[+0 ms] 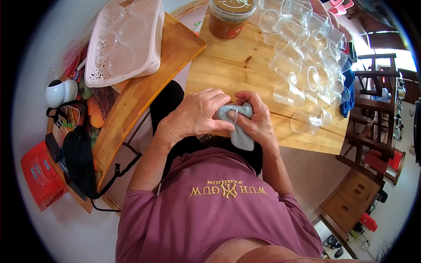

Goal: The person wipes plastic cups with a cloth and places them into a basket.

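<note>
Above my lap, at the table's near edge, both hands meet around a grey-blue cloth (242, 136). My left hand (197, 115) is curled round what looks like a clear plastic cup (236, 116); a thin pale rim shows against the cloth, and the rest is hidden. My right hand (258, 117) is closed on the cloth, its thumb pressing it in by the rim. A loose end of the cloth hangs below the fingers. Many clear plastic cups (287, 93) lie heaped on the wooden table (232, 72) to the right of my hands.
A lidded tub (230, 22) of brown contents stands at the table's back. On a wooden surface (175, 44) at left sits a white plastic basket (151, 63) with clear cups inside. A black bag (79, 158) and red box (39, 175) are further left; wooden chairs (372, 109) stand right.
</note>
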`<action>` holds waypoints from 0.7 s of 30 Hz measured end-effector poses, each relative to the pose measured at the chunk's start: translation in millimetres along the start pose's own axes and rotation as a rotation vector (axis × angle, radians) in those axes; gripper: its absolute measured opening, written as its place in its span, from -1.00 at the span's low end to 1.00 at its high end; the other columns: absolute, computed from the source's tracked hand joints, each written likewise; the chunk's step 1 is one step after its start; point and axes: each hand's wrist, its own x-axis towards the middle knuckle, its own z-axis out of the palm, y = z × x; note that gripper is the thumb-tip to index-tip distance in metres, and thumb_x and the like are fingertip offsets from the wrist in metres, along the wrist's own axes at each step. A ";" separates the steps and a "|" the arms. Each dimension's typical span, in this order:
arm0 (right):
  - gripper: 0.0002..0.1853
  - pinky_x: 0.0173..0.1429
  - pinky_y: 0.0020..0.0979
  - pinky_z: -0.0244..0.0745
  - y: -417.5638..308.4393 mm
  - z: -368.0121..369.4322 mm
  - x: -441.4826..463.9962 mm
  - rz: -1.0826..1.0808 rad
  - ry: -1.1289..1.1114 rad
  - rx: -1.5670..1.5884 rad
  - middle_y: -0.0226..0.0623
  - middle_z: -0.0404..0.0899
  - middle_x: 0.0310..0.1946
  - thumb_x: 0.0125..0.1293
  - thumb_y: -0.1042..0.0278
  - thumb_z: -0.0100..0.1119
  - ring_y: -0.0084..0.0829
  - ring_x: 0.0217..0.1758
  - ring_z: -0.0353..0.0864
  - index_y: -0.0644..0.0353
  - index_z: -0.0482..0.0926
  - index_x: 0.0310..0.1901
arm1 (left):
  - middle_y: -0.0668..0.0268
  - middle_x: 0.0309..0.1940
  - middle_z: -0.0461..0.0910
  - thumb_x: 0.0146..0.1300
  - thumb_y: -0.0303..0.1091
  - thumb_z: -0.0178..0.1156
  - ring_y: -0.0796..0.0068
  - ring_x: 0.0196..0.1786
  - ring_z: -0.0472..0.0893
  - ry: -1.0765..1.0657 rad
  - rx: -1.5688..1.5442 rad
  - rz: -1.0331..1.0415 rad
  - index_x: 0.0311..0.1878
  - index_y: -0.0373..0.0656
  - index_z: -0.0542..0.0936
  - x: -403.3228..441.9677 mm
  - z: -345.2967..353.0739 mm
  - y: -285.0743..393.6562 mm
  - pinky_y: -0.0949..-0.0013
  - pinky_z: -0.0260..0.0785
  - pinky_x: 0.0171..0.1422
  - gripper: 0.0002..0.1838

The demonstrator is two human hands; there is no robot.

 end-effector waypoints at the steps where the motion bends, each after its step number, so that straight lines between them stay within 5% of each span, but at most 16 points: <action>1: -0.53 -0.13 -0.38 0.51 0.8 0.8 -0.3 0.000 -0.002 0.000 -0.29 0.56 -0.27 0.14 0.35 0.49 -0.42 -0.24 0.56 0.20 0.51 0.06 | 0.12 -0.13 0.60 0.04 0.08 0.45 0.07 -0.02 0.61 0.001 0.000 -0.001 -0.01 -0.29 0.56 0.8 1.6 0.0 0.15 0.50 0.04 -0.35; 21: -0.49 -0.03 -0.22 0.54 -1.0 3.8 4.3 -0.131 -0.019 -0.200 -0.16 0.55 -0.16 0.09 0.26 0.50 -0.11 -0.09 0.62 0.22 0.54 0.06 | 0.03 -0.03 0.63 0.01 0.10 0.48 -0.01 0.06 0.62 -0.173 -0.066 -0.077 0.10 -0.31 0.54 10.9 7.3 10.3 0.16 0.48 0.14 -0.25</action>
